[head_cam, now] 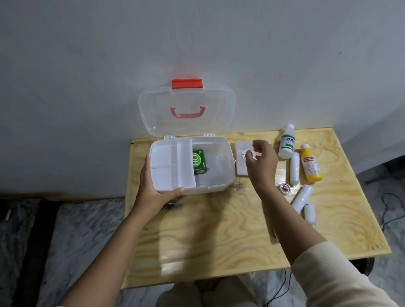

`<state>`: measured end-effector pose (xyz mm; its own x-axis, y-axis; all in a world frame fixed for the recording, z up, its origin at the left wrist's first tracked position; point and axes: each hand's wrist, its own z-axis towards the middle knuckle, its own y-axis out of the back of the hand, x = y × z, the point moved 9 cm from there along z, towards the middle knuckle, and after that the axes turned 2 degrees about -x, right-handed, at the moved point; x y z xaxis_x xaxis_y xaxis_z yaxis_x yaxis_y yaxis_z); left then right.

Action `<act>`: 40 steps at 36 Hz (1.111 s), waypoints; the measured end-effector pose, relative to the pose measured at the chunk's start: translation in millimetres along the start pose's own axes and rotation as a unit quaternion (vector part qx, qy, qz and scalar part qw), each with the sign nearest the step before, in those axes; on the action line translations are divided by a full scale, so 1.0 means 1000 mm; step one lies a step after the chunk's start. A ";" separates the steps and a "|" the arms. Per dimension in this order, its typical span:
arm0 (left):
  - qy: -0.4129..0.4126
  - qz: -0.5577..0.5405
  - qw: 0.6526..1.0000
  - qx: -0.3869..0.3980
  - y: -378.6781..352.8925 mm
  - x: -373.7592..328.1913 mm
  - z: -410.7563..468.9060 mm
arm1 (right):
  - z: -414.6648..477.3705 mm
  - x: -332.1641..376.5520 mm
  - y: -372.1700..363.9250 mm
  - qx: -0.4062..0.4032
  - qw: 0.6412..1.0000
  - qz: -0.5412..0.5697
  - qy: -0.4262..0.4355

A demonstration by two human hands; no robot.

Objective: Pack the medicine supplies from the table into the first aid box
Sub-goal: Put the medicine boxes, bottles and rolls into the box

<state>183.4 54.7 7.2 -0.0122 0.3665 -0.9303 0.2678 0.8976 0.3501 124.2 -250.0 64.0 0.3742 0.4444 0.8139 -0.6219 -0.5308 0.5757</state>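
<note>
Plywood table (216,236) against a pale grey wall, seen from above. First aid box (215,177) at the table's far left, clear lid (187,110) raised against the wall, red latch (187,84) uppermost, pink handle (187,112) below it. White divided tray (170,163) over the box's left half; green carton (199,162) on the box floor just right of the tray. Left hand (155,188) clasped on the box's near left corner, thumb along the front rim, fingers up the left wall. Right hand (260,163) just right of the box, fingers loosely curled above a flat clear packet (240,155); actual pinch on it cannot be told. Further right of the box: white bottle with green label (286,142), yellow bottle (310,166), three white gauze rolls (294,168), (301,198), (309,213), and a small pink tape roll (285,188) partly hidden behind the right forearm.
</note>
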 end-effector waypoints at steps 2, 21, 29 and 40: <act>0.008 0.000 1.000 -0.003 0.000 0.004 0.000 | -0.001 -0.032 -0.010 0.042 0.996 -0.043 -0.071; 0.024 0.003 1.000 -0.004 0.000 -0.001 -0.003 | -0.003 -0.064 -0.032 0.105 0.979 -0.126 -0.123; 0.016 -0.002 1.000 0.000 0.000 -0.002 -0.002 | -0.011 -0.070 -0.027 0.099 0.984 -0.126 -0.074; 0.008 -0.028 1.000 0.008 -0.001 -0.008 -0.001 | -0.009 -0.058 0.022 0.055 0.996 -0.019 -0.066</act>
<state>182.2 50.8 14.2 -0.0426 0.3195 -0.9466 0.2814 0.9130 0.2954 82.9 -280.9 28.4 0.4874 0.3704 0.7907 -0.5300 -0.5942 0.6050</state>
